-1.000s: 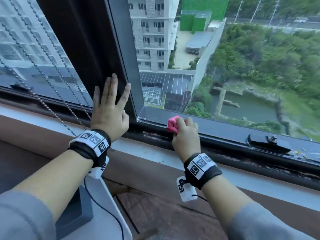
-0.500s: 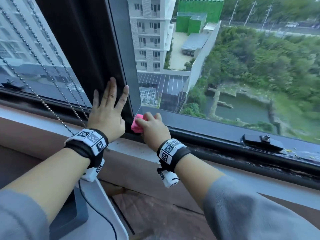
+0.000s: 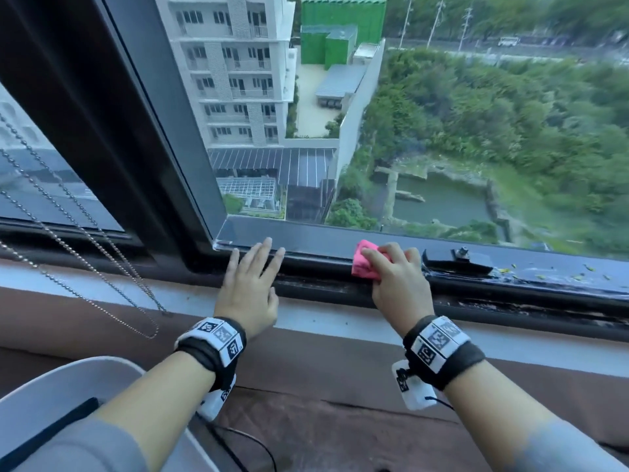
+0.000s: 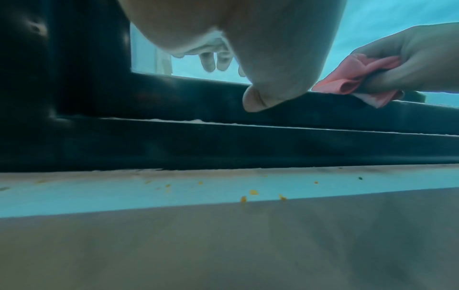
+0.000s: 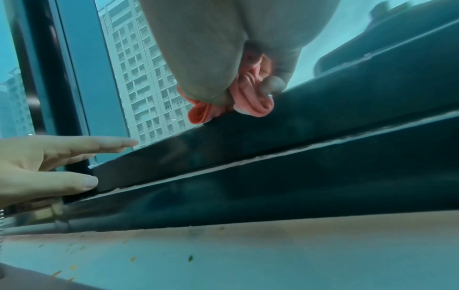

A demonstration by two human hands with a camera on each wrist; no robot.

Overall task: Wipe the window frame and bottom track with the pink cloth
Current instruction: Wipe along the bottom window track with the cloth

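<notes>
The frame [image 3: 143, 137] is dark, its bottom rail running right past a latch [image 3: 457, 262], and the track [image 3: 316, 287] below is grimy. My left hand [image 3: 250, 284] lies flat, fingers straight and slightly spread, bracing near the corner. My right hand [image 3: 396, 281] is clamped on the bunched cloth [image 3: 366, 262], which sits on the rail. I should press harder and drag slowly toward the latch, then refold to a clean face before sweeping the specks [image 3: 575, 275].

Both forearms bare below grey sleeves [image 3: 78, 447] pushed up toward the elbows. Each wrist has a black strap [image 3: 452, 366] with a white block of black square markers [image 3: 221, 335] on top and a small white unit [image 3: 410, 390] hanging underneath, thin black cable [image 3: 439, 401] attached.
</notes>
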